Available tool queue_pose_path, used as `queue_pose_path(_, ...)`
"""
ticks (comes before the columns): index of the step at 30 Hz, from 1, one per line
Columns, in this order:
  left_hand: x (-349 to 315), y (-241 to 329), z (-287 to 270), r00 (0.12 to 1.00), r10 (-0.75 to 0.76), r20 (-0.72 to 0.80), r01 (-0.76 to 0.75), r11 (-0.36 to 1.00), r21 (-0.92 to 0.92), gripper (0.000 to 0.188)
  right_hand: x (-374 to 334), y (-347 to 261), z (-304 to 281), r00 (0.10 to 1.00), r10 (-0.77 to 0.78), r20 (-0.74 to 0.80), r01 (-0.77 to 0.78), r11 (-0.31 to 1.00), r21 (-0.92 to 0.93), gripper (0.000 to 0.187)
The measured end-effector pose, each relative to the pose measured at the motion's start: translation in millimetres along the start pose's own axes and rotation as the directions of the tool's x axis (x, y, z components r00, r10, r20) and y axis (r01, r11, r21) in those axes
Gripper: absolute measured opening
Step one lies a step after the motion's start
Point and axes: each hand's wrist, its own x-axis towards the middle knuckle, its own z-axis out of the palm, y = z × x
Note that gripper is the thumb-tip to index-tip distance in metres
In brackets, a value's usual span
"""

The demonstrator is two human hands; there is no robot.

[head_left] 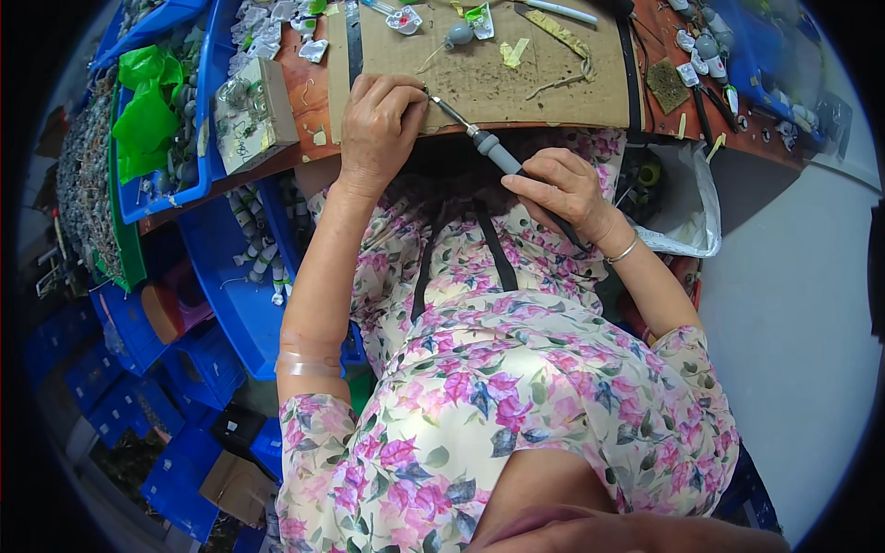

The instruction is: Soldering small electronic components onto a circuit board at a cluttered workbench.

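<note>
My right hand (567, 189) is wrapped round the grey handle of a soldering iron (495, 150). The iron's metal tip points up and left and meets the fingertips of my left hand (380, 129). Those fingers are pinched together over the near edge of a cardboard sheet (590, 101); what they grip is too small and too covered to name. A thin pale wire rises beside them. Beyond, on the cardboard, lie a small grey round part (458, 35) and a white part with red dots (404, 20).
Yellowish tape scraps (514, 52) and dark crumbs dot the cardboard. A block-shaped box (255, 117) and a blue bin with green plastic (147, 111) stand at left. A brown sponge (666, 85) lies at right, above a white bag (691, 207). Blue crates (235, 304) fill the lower left.
</note>
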Motion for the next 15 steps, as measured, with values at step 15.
queue_pose_path(15, 0.7, 0.3, 0.4, 1.000, -0.013, 0.015, 0.013, 1.000, -0.014, 0.011, 0.9, -0.9, -3.2, 1.000, 0.009, 0.000, -0.009, 1.000, -0.002, 0.062)
